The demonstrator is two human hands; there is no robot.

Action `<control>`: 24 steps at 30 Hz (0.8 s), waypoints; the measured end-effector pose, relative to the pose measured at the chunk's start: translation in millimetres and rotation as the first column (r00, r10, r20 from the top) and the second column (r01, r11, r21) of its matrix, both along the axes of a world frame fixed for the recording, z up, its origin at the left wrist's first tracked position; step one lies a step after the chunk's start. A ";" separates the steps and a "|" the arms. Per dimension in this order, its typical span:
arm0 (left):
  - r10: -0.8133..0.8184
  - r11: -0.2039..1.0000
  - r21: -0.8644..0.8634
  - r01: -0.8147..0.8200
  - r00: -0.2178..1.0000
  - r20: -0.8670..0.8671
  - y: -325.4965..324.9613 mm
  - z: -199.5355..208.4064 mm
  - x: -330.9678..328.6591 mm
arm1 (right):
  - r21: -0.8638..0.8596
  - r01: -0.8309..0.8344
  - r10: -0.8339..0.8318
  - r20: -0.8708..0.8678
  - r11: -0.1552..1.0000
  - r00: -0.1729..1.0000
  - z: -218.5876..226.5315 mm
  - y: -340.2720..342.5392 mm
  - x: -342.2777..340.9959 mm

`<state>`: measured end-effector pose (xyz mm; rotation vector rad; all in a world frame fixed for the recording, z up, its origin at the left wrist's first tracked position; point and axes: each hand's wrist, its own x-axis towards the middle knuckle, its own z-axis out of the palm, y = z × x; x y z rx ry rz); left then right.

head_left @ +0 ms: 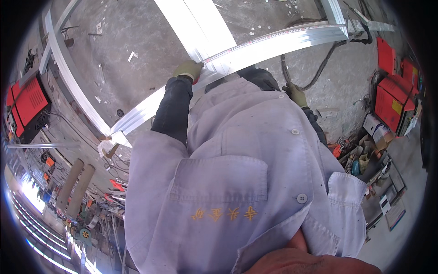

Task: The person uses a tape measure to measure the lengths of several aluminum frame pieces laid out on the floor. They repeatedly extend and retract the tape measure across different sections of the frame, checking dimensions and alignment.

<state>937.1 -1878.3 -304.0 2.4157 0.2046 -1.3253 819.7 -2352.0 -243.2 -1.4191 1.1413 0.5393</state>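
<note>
Along the top edge of a pale metal beam point(278, 48) lies the tape measure point(283, 33), its long axis running from the left fingers away to the right and slightly farther off, as far as the beam's right end. The left hand point(188, 69) is the nearer one, right at the tape's near end; its gloved fingers are curled against the beam, but I cannot tell whether they pinch the tape or only press there. The right hand point(296, 95), also gloved, is apart from the tape, on the near side of the beam; its fingers look bent beside a black cable point(360, 41), and I cannot tell what they grip, if anything.

Counted: one tape; two gloves; one wide beam point(200, 27) leading away; one side beam point(75, 86) at left; one red case point(29, 105) at left, at least two at right; two brown tubes point(81, 192).
</note>
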 end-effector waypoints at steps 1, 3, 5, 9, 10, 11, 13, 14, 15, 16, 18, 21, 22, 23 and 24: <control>-0.006 1.000 -0.001 0.006 1.000 0.019 0.4 -1.8 -0.1 | 0.006 0.001 -0.001 0.006 1.000 1.000 -0.4 -0.5 -0.8; -0.015 1.000 0.005 0.015 0.998 0.055 2.6 -8.4 -2.8 | -0.021 -0.013 0.013 -0.006 1.000 1.000 2.7 5.9 2.5; -0.020 1.000 0.019 0.019 0.998 0.056 2.5 -13.3 -2.5 | -0.030 -0.025 0.025 -0.010 0.999 1.000 1.8 7.7 2.8; -0.043 0.999 0.022 0.042 0.997 0.058 1.5 -17.0 -2.4 | -0.023 -0.073 0.073 -0.025 0.997 0.997 -6.8 -1.7 -0.6; -0.048 0.999 0.027 0.047 0.997 0.059 1.4 -17.6 -2.1 | -0.023 -0.092 0.091 -0.034 0.995 0.995 -9.1 -3.9 -1.7; -0.053 0.998 0.033 0.052 0.997 0.059 0.9 -17.5 -1.9 | -0.028 -0.088 0.087 -0.034 0.996 0.996 -9.4 -2.5 -1.9; -0.057 0.997 0.045 0.055 0.997 0.051 0.3 -16.7 -2.3 | -0.039 -0.080 0.079 -0.034 0.996 0.996 -9.9 0.2 -2.2; -0.060 0.997 0.048 0.058 0.997 0.042 -1.1 -13.4 -1.1 | -0.042 -0.084 0.083 -0.033 0.996 0.996 -10.4 -0.3 -3.6; -0.062 0.997 0.051 0.060 0.998 0.033 -2.4 -10.2 0.0 | -0.046 -0.088 0.087 -0.031 0.995 0.996 -10.8 -0.9 -4.9; -0.070 0.996 0.052 0.068 0.997 0.034 -3.3 -9.9 0.6 | -0.049 -0.093 0.091 -0.030 0.995 0.995 -11.2 -1.4 -6.2; -0.076 0.995 0.061 0.074 0.996 0.038 -2.4 -10.0 0.1 | -0.044 -0.047 0.046 -0.011 0.998 0.999 -8.5 5.7 -3.8; -0.080 0.995 0.057 0.078 0.997 0.024 -3.4 -6.8 1.4 | -0.041 -0.019 0.019 0.000 0.999 1.000 -5.7 9.0 -4.0; -0.086 0.995 0.056 0.085 0.996 0.025 -4.0 -5.9 2.0 | -0.040 -0.017 0.017 0.001 0.999 1.000 -5.2 9.0 -4.9; -0.088 0.995 0.057 0.087 0.996 0.026 -3.0 -8.1 1.0 | -0.037 -0.026 0.027 0.005 0.999 1.000 -3.7 10.0 -4.2; -0.090 0.994 0.058 0.089 0.996 0.028 -2.1 -10.4 0.1 | -0.034 -0.036 0.036 0.010 0.999 0.999 -1.9 10.7 -3.9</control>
